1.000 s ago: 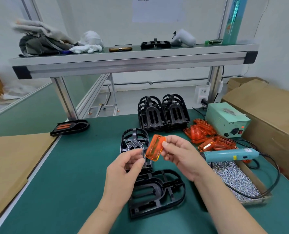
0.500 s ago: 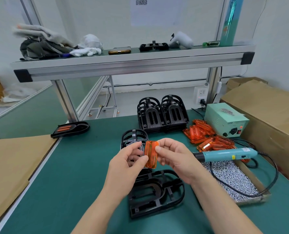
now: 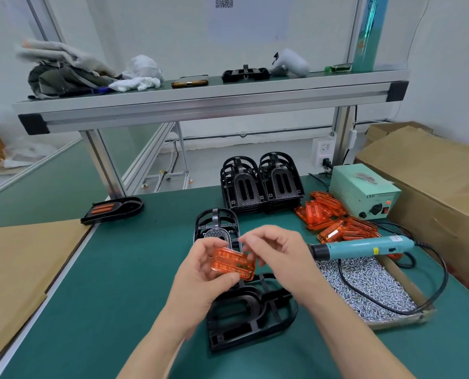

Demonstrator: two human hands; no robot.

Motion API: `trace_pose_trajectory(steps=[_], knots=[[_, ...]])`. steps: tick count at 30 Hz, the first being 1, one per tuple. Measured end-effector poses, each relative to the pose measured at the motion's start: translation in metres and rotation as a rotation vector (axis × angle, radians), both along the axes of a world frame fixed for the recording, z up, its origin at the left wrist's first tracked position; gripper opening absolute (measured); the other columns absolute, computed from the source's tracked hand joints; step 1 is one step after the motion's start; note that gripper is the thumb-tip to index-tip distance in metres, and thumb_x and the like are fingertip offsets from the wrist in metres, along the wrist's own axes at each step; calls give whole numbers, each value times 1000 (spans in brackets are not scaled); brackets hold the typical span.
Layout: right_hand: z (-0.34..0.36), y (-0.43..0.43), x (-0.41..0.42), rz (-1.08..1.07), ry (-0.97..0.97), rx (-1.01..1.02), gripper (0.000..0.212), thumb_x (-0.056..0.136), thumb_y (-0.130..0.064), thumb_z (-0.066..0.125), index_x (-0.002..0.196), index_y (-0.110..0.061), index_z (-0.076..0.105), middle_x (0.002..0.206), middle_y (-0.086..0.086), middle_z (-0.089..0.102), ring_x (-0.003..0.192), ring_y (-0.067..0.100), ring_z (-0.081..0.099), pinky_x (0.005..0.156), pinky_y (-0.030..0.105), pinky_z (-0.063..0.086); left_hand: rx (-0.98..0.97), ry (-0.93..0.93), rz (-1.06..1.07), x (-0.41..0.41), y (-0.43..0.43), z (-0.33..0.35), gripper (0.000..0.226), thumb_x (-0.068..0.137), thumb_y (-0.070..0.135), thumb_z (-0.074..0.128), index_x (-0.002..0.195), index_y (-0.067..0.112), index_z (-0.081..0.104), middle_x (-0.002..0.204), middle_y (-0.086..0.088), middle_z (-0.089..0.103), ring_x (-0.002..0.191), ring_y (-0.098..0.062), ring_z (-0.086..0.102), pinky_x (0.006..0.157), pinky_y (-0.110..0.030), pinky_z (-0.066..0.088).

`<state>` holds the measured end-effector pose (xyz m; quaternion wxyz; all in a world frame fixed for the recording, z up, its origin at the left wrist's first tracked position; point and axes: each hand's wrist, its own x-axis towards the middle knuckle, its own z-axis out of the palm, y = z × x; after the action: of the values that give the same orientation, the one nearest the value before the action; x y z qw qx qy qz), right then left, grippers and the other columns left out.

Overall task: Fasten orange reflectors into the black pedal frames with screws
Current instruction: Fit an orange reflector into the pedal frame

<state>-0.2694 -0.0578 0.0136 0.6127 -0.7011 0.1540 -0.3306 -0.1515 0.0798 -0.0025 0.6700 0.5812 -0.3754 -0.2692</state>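
While the left hand [image 3: 200, 280] grips an orange reflector [image 3: 232, 263] above the black pedal frame [image 3: 255, 318] on the table [image 3: 118, 283], the right hand [image 3: 282, 258] curls at the reflector's edge, too blurred to tell if it pinches. The green box [image 3: 362, 190] reads "LED"; the tray [image 3: 404, 281] beside the frame holds loose screws [image 3: 372, 280].

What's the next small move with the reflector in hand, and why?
Probably lower the orange reflector, gripped in the left hand, into the black pedal frame lying just below it. The reflector is in the air, not seated, and the electric screwdriver lies unheld beside the right hand, so seating likely comes before screws.
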Motion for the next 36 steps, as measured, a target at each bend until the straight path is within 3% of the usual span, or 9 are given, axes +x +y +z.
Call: trace_pose_trajectory(steps=[6, 17, 22, 31, 36], knots=[[-13, -7, -4, -122, 37, 94, 14, 96, 0, 61, 95, -7, 74, 77, -1, 70, 68, 7, 62, 60, 20, 47, -11, -25, 36, -1, 2, -1, 48, 66, 5, 80, 102, 30, 62, 97, 4, 70, 88, -13, 67, 78, -23, 54], [-25, -2, -9, 10, 141, 158, 13, 99, -4, 60, 98, -6, 72, 74, 1, 71, 66, 12, 64, 56, 23, 46, 19, -115, 72, -3, 6, -6, 47, 65, 17, 84, 101, 32, 58, 98, 1, 70, 93, -19, 69, 84, -27, 55], [-26, 3, -10, 33, 132, 184, 9, 98, -4, 62, 99, -6, 71, 71, 2, 71, 63, 10, 63, 55, 23, 45, 35, -128, 85, -3, 6, -10, 48, 61, 26, 85, 99, 32, 57, 97, 2, 70, 92, -19, 69, 80, -29, 56], [-16, -2, -8, 18, 187, 64, 11, 97, -6, 63, 99, -9, 73, 64, 4, 64, 58, 16, 52, 59, 35, 41, 133, -257, 75, 1, 12, -11, 44, 62, 31, 83, 98, 38, 60, 100, 8, 71, 89, -13, 69, 81, -25, 55], [-23, -2, -8, 51, 268, -24, 11, 95, -8, 68, 99, -14, 74, 73, 5, 71, 65, 11, 62, 59, 26, 49, 302, -489, 84, 9, 19, -13, 43, 74, 19, 81, 100, 48, 62, 101, 19, 69, 92, -5, 65, 80, -13, 47]])
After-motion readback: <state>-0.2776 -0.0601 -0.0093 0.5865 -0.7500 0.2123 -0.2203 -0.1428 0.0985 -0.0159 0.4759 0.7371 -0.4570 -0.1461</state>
